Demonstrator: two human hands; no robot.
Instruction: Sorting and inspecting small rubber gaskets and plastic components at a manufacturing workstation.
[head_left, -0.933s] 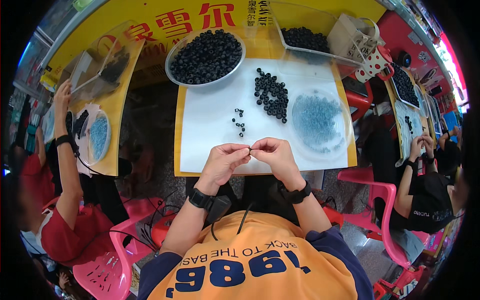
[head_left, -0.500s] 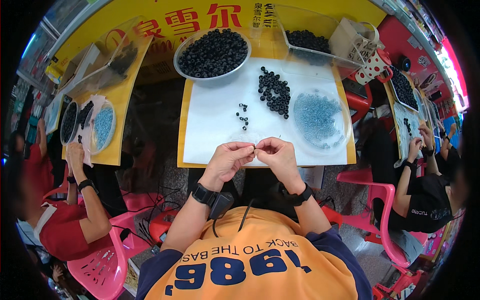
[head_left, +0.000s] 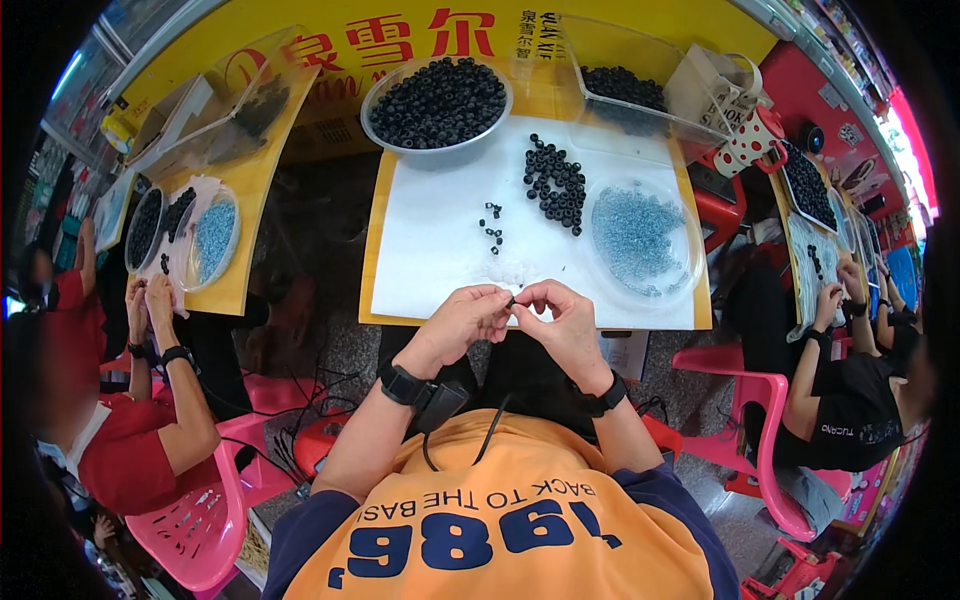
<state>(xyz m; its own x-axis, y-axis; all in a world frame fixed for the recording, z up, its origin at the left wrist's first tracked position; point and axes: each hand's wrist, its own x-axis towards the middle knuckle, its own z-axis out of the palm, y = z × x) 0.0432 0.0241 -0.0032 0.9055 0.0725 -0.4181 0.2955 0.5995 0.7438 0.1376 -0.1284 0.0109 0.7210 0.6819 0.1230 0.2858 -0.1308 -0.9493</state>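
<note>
My left hand (head_left: 463, 325) and my right hand (head_left: 562, 325) meet fingertip to fingertip over the table's front edge. Pinched between them is a small black part (head_left: 512, 302), mostly covered by the fingers. Just beyond, on the white sheet (head_left: 425, 240), lie several loose black pieces (head_left: 492, 228), some showing a pale centre. Farther off is a bigger heap of black ring-shaped parts (head_left: 557, 185). To its right, a shallow clear round dish (head_left: 686, 265) holds small pale-blue transparent pieces (head_left: 637, 230).
A white bowl (head_left: 440, 147) heaped with black rings stands at the back left of the sheet. Behind right are a clear bin (head_left: 690, 122), a paper bag (head_left: 705, 85) and a polka-dot mug (head_left: 745, 140). Co-workers in a red shirt (head_left: 150, 450) and black shirt (head_left: 860, 405) sit either side.
My fingers have shifted slightly around the small black part, and more of it shows now. The view has tilted a little; the parts on the sheet lie as before.
</note>
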